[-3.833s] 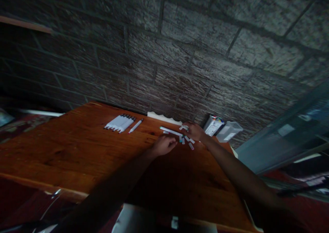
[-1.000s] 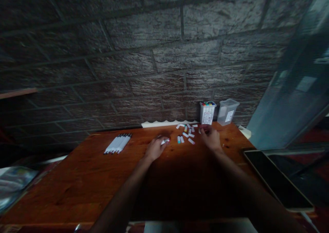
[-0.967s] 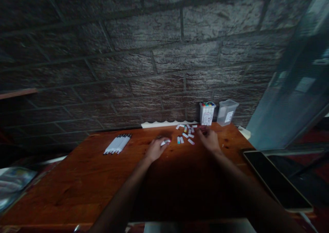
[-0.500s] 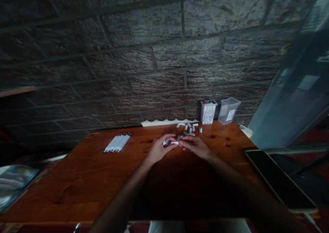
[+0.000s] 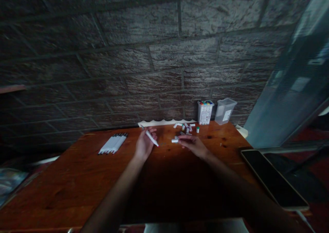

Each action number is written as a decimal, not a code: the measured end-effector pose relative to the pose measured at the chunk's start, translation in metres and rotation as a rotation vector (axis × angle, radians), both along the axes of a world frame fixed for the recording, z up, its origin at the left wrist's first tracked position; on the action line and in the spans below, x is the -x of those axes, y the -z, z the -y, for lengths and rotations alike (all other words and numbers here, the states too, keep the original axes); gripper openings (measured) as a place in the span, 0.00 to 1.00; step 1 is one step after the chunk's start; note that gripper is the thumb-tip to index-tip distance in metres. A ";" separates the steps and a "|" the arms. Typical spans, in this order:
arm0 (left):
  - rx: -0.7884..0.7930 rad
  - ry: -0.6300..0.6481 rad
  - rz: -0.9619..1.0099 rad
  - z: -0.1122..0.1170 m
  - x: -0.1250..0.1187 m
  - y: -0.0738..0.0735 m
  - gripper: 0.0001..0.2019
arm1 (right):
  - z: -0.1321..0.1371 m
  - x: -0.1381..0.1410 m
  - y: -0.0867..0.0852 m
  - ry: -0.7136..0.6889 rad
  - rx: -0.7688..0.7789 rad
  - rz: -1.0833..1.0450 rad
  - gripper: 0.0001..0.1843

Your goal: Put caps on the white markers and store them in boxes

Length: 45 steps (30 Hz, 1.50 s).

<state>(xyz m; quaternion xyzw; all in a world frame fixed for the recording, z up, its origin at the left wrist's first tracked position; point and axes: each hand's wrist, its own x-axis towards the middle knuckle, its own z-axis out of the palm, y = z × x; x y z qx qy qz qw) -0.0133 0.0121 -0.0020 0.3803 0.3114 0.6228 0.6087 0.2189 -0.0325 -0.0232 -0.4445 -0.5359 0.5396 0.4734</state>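
Note:
My left hand (image 5: 145, 145) is closed around a white marker (image 5: 152, 138) that slants down to the right, its reddish tip bare. To the right of it, my right hand (image 5: 194, 145) pinches a small white marker cap (image 5: 175, 140) between thumb and fingers, just above the tabletop. Several loose caps (image 5: 187, 127) lie scattered behind the right hand, and one with a green end (image 5: 197, 130) stands a little apart. A row of white markers (image 5: 113, 144) lies side by side on the left of the wooden table (image 5: 77, 178).
Against the brick wall stand a clear box of colourful-ended markers (image 5: 205, 112) and a second clear box (image 5: 225, 111). A white wavy-edged strip (image 5: 167, 123) runs along the table's back edge. A large phone or tablet (image 5: 273, 180) with a cable lies at the right edge.
My hands have come apart. The left moved left with the marker, whose tip now shows uncapped; the cap stays in my right hand. The view has shifted slightly.

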 end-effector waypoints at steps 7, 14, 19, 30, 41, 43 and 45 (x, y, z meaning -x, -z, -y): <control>0.171 -0.039 0.119 -0.006 0.007 0.004 0.10 | 0.010 0.014 0.003 -0.037 -0.002 0.043 0.26; 0.148 0.036 0.044 -0.002 -0.009 0.006 0.10 | 0.009 0.017 0.007 0.017 -0.005 0.029 0.25; 0.101 0.047 -0.015 0.001 -0.014 0.008 0.13 | 0.010 0.020 0.008 0.009 0.015 0.048 0.23; 0.060 0.150 -0.104 0.010 -0.024 0.008 0.19 | 0.011 0.024 0.010 0.022 -0.046 0.026 0.21; 0.104 0.244 -0.129 0.014 -0.018 0.011 0.23 | 0.007 0.010 -0.004 0.172 -0.085 -0.072 0.23; 0.087 0.253 -0.125 0.015 -0.019 0.011 0.23 | 0.009 0.011 -0.006 0.135 -0.088 -0.063 0.22; 0.065 0.235 -0.129 0.014 -0.019 0.011 0.21 | 0.010 0.012 -0.005 0.113 -0.100 -0.052 0.22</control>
